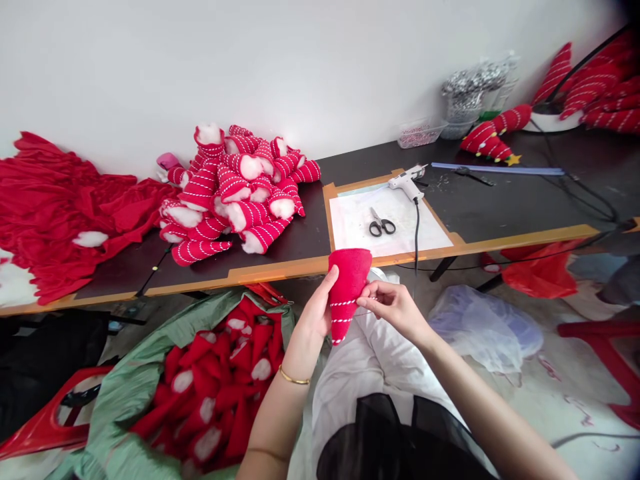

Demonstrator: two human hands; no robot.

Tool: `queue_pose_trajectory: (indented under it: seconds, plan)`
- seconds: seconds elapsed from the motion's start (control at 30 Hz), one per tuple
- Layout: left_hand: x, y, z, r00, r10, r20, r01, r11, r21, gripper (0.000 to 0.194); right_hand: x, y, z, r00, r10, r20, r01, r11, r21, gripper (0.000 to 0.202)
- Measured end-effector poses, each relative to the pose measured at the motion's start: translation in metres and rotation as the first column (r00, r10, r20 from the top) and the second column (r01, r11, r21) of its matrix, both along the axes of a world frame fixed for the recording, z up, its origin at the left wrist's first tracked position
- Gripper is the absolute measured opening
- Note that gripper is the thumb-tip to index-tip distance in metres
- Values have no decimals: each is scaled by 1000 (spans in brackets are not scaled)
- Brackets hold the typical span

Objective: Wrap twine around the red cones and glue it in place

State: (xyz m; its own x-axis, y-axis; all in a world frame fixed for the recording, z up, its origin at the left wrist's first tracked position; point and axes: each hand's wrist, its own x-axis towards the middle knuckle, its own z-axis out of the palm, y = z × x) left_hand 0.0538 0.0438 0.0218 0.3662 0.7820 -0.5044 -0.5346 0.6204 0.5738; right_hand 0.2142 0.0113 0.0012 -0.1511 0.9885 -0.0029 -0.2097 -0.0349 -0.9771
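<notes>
A red felt cone (351, 273) points tip down over my lap, with white twisted cord around its lower part. My left hand (320, 303) is wrapped round its left side, thumb on the front. At the cone's right edge, my right hand (393, 305) pinches the white cord between thumb and fingertips. Beyond the cone, black-handled scissors (382, 227) lie on a white sheet (350, 223) taped to the dark table. A white glue gun (409, 183) rests at the sheet's upper right corner.
Striped, stuffed red cones (250, 180) are heaped on the table (310, 247), beside red fabric (75, 193) at far left. A green sack (120, 393) of red cones stands below. Right are a finished striped cone (493, 137), a blue strip (495, 169) and a tinsel container (463, 100).
</notes>
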Motion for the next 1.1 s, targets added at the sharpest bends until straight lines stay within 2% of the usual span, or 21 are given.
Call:
queue_pose_trajectory:
  seconds: [0.27, 0.5, 0.57, 0.7, 0.83, 0.9, 1.0, 1.1]
  plan:
    - [-1, 0, 6, 1000, 10, -13, -11, 1000, -20, 43, -1, 2, 8, 1000, 10, -17, -10, 1000, 12, 39]
    - [3, -2, 3, 987, 129, -93, -122, 990, 76, 38, -1, -2, 9, 999, -28, 22, 27, 999, 38, 32]
    - [3, -2, 2, 991, 107, -81, -101, 992, 81, 36, 0, -3, 9, 998, -41, 49, 39, 998, 49, 32]
    - [3, -4, 2, 999, 4, -38, -3, 1000, 5, 39, 0, -2, 9, 997, -47, 57, 43, 997, 68, 35]
    - [3, -3, 1, 999, 6, -44, -8, 999, -34, 33, 0, -2, 5, 995, -45, 88, 37, 996, 83, 38]
    - [3, -3, 0, 994, 79, -75, -77, 997, 32, 29, 0, -2, 3, 993, -40, 115, 29, 995, 97, 37]
    - [2, -4, 1, 970, 225, -91, -202, 957, 208, 35, -1, -3, 2, 990, -33, 139, 17, 993, 115, 33]
    - [1, -7, 3, 975, 204, -85, -177, 952, 249, 45, -4, -3, 4, 991, -4, 130, -11, 993, 117, 30]
